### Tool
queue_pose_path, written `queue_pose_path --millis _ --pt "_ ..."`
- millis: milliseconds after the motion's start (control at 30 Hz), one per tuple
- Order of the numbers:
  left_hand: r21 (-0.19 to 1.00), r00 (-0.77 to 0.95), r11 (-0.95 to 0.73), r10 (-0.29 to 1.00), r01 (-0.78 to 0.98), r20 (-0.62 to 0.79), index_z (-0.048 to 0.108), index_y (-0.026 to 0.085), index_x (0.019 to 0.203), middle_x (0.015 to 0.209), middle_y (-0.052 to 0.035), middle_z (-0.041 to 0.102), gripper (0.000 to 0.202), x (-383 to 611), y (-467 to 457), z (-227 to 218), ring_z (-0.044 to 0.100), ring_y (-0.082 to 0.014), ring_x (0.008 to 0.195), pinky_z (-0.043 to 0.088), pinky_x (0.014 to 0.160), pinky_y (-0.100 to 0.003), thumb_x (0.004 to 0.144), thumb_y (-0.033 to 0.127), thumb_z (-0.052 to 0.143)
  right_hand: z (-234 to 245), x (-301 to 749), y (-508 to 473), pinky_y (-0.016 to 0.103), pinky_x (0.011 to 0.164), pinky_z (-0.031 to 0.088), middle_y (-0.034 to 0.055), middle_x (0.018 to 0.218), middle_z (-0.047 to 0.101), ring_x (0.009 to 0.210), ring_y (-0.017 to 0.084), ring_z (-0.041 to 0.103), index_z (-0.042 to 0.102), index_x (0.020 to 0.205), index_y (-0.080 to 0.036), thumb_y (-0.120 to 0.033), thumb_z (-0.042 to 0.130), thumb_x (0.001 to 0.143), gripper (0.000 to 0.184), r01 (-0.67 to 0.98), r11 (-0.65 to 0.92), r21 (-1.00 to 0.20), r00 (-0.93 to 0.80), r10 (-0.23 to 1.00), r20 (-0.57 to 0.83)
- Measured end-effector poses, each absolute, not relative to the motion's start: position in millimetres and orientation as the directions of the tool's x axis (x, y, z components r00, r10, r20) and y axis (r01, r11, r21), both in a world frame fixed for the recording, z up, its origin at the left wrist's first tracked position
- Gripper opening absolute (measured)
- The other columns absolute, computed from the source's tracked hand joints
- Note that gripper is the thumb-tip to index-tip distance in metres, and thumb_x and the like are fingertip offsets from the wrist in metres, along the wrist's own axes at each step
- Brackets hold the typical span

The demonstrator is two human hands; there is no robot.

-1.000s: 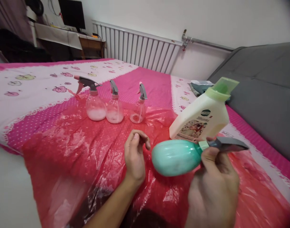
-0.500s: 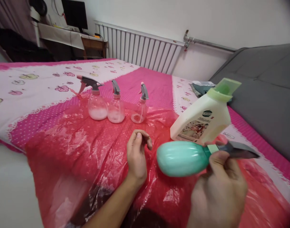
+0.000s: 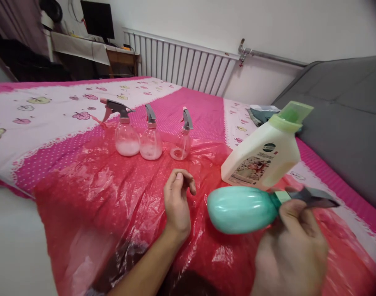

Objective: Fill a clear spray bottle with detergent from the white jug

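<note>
My right hand (image 3: 291,246) grips a teal spray bottle (image 3: 241,209) by its neck, holding it sideways with the grey trigger head (image 3: 314,197) pointing right. My left hand (image 3: 176,201) rests on the red plastic sheet (image 3: 92,197) just left of the bottle, fingers loosely curled and holding nothing. A cream detergent bottle (image 3: 264,154) with a green cap stands tilted right behind the teal bottle. Three clear pink spray bottles (image 3: 151,137) stand in a row farther back on the sheet.
The red sheet lies over a pink patterned bed cover (image 3: 46,111). A grey headboard (image 3: 344,115) rises on the right, with folded cloth (image 3: 263,113) near it. A white radiator (image 3: 181,65) lines the far wall, and a desk with a monitor (image 3: 97,20) stands at the back left.
My right hand has carried the teal bottle slightly right and lower. My left hand has stayed almost still on the sheet.
</note>
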State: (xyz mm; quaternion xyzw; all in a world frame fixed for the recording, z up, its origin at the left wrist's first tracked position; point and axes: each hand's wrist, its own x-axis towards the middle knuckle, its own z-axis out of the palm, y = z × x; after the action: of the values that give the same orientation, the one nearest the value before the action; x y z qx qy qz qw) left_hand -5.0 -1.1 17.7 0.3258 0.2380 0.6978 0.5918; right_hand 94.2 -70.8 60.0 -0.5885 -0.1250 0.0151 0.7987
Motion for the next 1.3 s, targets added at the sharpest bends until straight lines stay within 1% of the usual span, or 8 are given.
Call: queue_pose_path --millis 100,233,367,500,600,733,867,1300 --pt "0.733 -0.063 -0.175 0.982 -0.657 0.178 0.063 0.017 0.078 0.07 0.0006 0.054 0.022 -4.1 -3.2 17.2 0.048 -0.0118 0.06 0.041 0.058 -0.021 0.094 0.033 0.061 53.8 95.4 -65.7 0.051 0.109 0.044 0.0049 0.092 0.071 0.102 0.026 0.065 0.074 0.089 -0.018 -0.039 0.083 0.07 0.03 0.232 0.254 -0.939 0.949 0.152 0.276" --pt "0.742 -0.054 -0.18 0.98 -0.645 0.191 0.064 0.018 0.079 0.071 0.0004 0.055 0.022 -5.1 -3.9 16.6 0.049 -0.0123 0.061 0.042 0.059 -0.021 0.096 0.031 0.059 52.6 95.5 -63.6 0.051 0.114 0.04 0.0015 0.089 0.071 0.097 0.023 0.066 0.073 0.089 -0.02 -0.041 0.085 0.067 0.033 -0.035 0.434 -0.9 0.947 0.302 0.109" --pt "0.749 -0.075 -0.182 0.982 -0.637 0.174 0.063 0.018 0.078 0.07 0.0007 0.055 0.022 -6.6 -1.6 16.2 0.049 -0.0124 0.061 0.042 0.059 -0.021 0.095 0.031 0.059 57.9 92.0 -66.0 0.05 0.111 0.043 0.004 0.09 0.071 0.099 0.024 0.066 0.076 0.093 -0.018 -0.036 0.085 0.068 0.032 0.187 0.345 -0.92 0.95 0.175 0.259" --pt "0.76 -0.072 -0.185 0.981 -0.623 0.179 0.063 0.018 0.079 0.071 0.0008 0.055 0.022 -6.0 -0.2 15.0 0.048 -0.0126 0.061 0.041 0.059 -0.022 0.095 0.032 0.058 56.5 91.6 -65.8 0.05 0.112 0.042 0.0039 0.093 0.072 0.096 0.023 0.068 0.075 0.094 -0.017 -0.04 0.083 0.069 0.035 0.021 0.419 -0.908 0.954 0.264 0.144" --pt "0.773 -0.071 -0.191 0.98 -0.605 0.187 0.063 0.018 0.079 0.071 0.0007 0.055 0.022 -5.4 -0.9 14.1 0.049 -0.0129 0.061 0.041 0.06 -0.022 0.096 0.031 0.058 53.1 93.0 -64.1 0.048 0.11 0.044 0.0065 0.098 0.074 0.101 0.024 0.067 0.075 0.094 -0.016 -0.038 0.085 0.068 0.035 0.127 0.316 -0.94 0.956 0.216 0.201" --pt "0.78 -0.086 -0.216 0.975 -0.588 0.205 0.064 0.018 0.079 0.071 0.0007 0.055 0.023 -5.9 -1.4 13.7 0.049 -0.0131 0.062 0.042 0.062 -0.022 0.096 0.03 0.057 51.8 97.8 -66.9 0.05 0.112 0.042 0.0039 0.093 0.073 0.101 0.023 0.067 0.074 0.097 -0.017 -0.043 0.085 0.067 0.041 -0.052 0.375 -0.926 0.93 0.356 0.092" --pt "0.765 -0.089 -0.202 0.978 -0.611 0.188 0.064 0.018 0.079 0.071 0.0013 0.056 0.02 -6.5 -0.1 13.5 0.049 -0.0121 0.062 0.042 0.061 -0.021 0.095 0.028 0.057 53.6 100.6 -72.2 0.048 0.11 0.043 0.0049 0.097 0.073 0.104 0.024 0.067 0.075 0.096 -0.017 -0.038 0.085 0.069 0.036 0.11 0.341 -0.934 0.938 0.276 0.211" --pt "0.765 -0.077 -0.189 0.981 -0.616 0.18 0.064 0.018 0.079 0.071 0.0015 0.056 0.02 -6.4 0.1 13.7 0.05 -0.0114 0.061 0.043 0.06 -0.02 0.095 0.028 0.057 57.2 94.5 -71.3 0.047 0.111 0.042 0.0035 0.095 0.074 0.099 0.022 0.067 0.075 0.099 -0.019 -0.039 0.085 0.068 0.038 -0.029 0.384 -0.923 0.928 0.354 0.118"
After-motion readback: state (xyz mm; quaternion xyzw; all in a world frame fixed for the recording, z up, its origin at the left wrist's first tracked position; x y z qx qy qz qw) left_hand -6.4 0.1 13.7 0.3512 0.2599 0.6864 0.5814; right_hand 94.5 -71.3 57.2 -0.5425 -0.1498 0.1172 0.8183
